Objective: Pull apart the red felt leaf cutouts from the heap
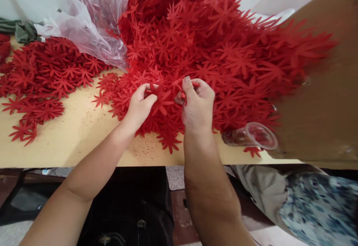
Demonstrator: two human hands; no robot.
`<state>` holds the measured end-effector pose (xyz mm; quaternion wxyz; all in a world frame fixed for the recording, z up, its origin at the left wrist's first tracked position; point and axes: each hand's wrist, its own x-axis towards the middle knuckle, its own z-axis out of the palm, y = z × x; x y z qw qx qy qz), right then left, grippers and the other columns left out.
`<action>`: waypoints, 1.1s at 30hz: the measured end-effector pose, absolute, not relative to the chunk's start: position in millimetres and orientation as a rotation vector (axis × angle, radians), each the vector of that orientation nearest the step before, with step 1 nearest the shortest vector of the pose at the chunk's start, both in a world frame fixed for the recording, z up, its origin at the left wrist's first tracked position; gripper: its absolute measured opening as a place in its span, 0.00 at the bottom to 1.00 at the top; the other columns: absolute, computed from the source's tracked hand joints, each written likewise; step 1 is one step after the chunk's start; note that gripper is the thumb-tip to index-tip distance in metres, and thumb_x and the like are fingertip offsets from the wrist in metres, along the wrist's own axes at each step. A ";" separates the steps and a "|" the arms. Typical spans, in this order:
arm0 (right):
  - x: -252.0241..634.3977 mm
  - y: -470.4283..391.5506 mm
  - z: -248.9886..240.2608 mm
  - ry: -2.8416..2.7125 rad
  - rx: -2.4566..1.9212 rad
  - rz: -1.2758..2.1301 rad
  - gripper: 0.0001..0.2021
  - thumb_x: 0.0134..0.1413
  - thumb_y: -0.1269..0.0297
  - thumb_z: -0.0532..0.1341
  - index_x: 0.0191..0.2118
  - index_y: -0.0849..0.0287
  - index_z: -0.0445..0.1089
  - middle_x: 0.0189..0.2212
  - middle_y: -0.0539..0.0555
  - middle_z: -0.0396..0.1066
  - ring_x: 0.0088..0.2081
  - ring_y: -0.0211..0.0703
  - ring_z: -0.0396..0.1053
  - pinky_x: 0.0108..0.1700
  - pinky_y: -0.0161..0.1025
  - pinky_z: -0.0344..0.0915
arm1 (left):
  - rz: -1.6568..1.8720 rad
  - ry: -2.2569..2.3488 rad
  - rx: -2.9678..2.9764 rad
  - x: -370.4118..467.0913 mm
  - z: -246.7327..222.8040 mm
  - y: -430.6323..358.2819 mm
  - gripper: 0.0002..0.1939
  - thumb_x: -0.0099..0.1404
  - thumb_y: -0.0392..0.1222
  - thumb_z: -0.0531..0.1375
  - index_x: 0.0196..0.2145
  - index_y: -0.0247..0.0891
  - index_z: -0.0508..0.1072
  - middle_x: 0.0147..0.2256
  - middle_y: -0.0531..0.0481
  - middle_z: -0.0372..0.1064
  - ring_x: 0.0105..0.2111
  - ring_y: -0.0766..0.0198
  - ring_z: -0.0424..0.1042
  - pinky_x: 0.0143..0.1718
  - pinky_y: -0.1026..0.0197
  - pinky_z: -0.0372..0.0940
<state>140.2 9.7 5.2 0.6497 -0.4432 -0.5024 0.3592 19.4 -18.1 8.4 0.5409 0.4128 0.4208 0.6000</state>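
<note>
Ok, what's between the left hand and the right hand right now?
In the head view, a red many-petalled piece lies between the left hand and the right hand, nearer the left, with the red heap behind it.

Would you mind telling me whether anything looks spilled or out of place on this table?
Small reddish specks lie scattered on the tabletop in front of the red leaf-like pieces, odd because they look like loose debris.
</note>
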 end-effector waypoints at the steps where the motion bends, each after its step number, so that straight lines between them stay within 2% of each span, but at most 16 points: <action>1: 139.9 9.6 4.8 -1.139 -0.999 0.818 0.13 0.48 0.53 0.60 0.23 0.55 0.61 0.16 0.42 0.58 0.18 0.27 0.58 0.22 0.31 0.61 | 1.414 0.992 0.959 18.9 9.2 -17.9 0.08 0.54 0.26 0.50 0.28 0.37 0.63 0.25 0.57 0.61 0.25 0.75 0.61 0.32 0.68 0.59; 4: 137.9 8.5 2.4 -1.152 -0.936 0.809 0.09 0.47 0.55 0.61 0.27 0.54 0.64 0.20 0.43 0.62 0.23 0.28 0.64 0.28 0.31 0.64 | 1.342 0.967 0.902 19.9 11.8 -17.9 0.09 0.57 0.27 0.48 0.24 0.37 0.60 0.18 0.60 0.51 0.17 0.77 0.51 0.22 0.70 0.51; 6: 134.4 6.0 0.9 -1.169 -0.885 0.824 0.07 0.46 0.58 0.62 0.30 0.53 0.65 0.25 0.43 0.66 0.27 0.28 0.67 0.33 0.32 0.66 | 1.296 0.942 0.899 22.5 12.8 -18.5 0.08 0.60 0.30 0.50 0.24 0.37 0.59 0.16 0.61 0.48 0.16 0.77 0.48 0.20 0.70 0.48; 10: 125.4 0.8 -1.8 -1.150 -0.862 0.917 0.07 0.46 0.59 0.62 0.31 0.53 0.66 0.28 0.44 0.68 0.29 0.29 0.68 0.35 0.32 0.67 | 1.336 0.868 0.970 26.9 11.0 -20.1 0.04 0.58 0.36 0.58 0.29 0.36 0.63 0.21 0.60 0.58 0.20 0.78 0.57 0.26 0.70 0.55; 13: 121.9 -0.3 -3.9 -1.139 -0.865 0.963 0.07 0.47 0.58 0.62 0.32 0.53 0.66 0.29 0.44 0.69 0.30 0.30 0.68 0.36 0.33 0.67 | 1.323 0.872 0.994 25.7 9.2 -20.3 0.08 0.54 0.36 0.62 0.32 0.36 0.66 0.25 0.59 0.62 0.24 0.77 0.61 0.30 0.69 0.58; 18: 121.1 -1.0 -2.7 -1.115 -0.870 0.983 0.09 0.46 0.59 0.62 0.36 0.51 0.67 0.31 0.45 0.70 0.32 0.31 0.69 0.40 0.35 0.68 | 1.274 0.881 1.019 21.7 9.5 -18.7 0.03 0.55 0.33 0.58 0.26 0.35 0.65 0.20 0.59 0.60 0.23 0.76 0.61 0.31 0.68 0.58; 24: 123.9 5.6 0.4 -1.090 -0.893 0.876 0.04 0.47 0.61 0.62 0.29 0.54 0.67 0.27 0.44 0.67 0.30 0.29 0.67 0.41 0.34 0.67 | 1.289 0.930 1.096 22.8 8.1 -18.0 0.05 0.56 0.34 0.58 0.24 0.35 0.64 0.19 0.59 0.61 0.21 0.76 0.58 0.28 0.69 0.56; 28: 140.0 22.7 -1.5 -1.035 -0.911 0.816 0.06 0.48 0.59 0.61 0.30 0.54 0.66 0.26 0.45 0.66 0.30 0.32 0.68 0.38 0.36 0.67 | 1.286 0.935 1.097 23.6 6.3 -18.6 0.05 0.55 0.34 0.59 0.24 0.34 0.65 0.20 0.58 0.61 0.21 0.76 0.58 0.28 0.69 0.57; 33: 160.4 43.9 0.9 -1.135 -0.968 0.688 0.09 0.48 0.58 0.60 0.38 0.49 0.66 0.36 0.50 0.71 0.39 0.38 0.71 0.38 0.38 0.68 | 1.311 0.966 1.055 23.0 5.8 -19.2 0.05 0.54 0.35 0.60 0.24 0.35 0.66 0.20 0.59 0.60 0.22 0.76 0.59 0.29 0.68 0.57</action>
